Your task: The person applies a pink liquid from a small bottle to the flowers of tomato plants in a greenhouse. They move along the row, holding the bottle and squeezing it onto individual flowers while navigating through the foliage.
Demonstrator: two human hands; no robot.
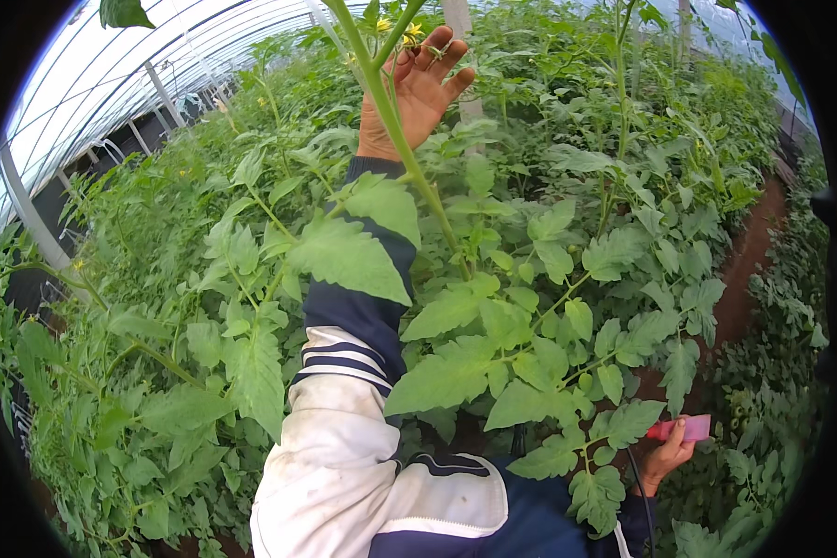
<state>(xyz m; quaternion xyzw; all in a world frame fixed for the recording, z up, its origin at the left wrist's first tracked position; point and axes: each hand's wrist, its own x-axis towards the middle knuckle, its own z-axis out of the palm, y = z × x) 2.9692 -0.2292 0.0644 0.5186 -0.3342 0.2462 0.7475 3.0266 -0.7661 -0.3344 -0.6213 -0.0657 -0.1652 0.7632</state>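
Observation:
My left hand [418, 94] is raised behind a thick green tomato stem [411, 164], palm towards me and fingers curled near a cluster of yellow tomato flowers [413, 31]. Whether the fingertips grip a flower stalk I cannot tell. At the lower right, my right hand [664, 457] is closed around a small pink-red object, perhaps a plastic bottle [697, 427]. Beside that wrist runs a thin dark cable [638, 474]. Broad tomato leaves [453, 370] hang between the two arms and cover part of the left sleeve.
Dense tomato plants surround me inside an arched plastic-covered greenhouse. A pale post [31, 202] stands at the left, another [464, 77] behind my left hand. A strip of brown soil [746, 272] runs between rows at the right. Upright stems and leaves stand close around both arms.

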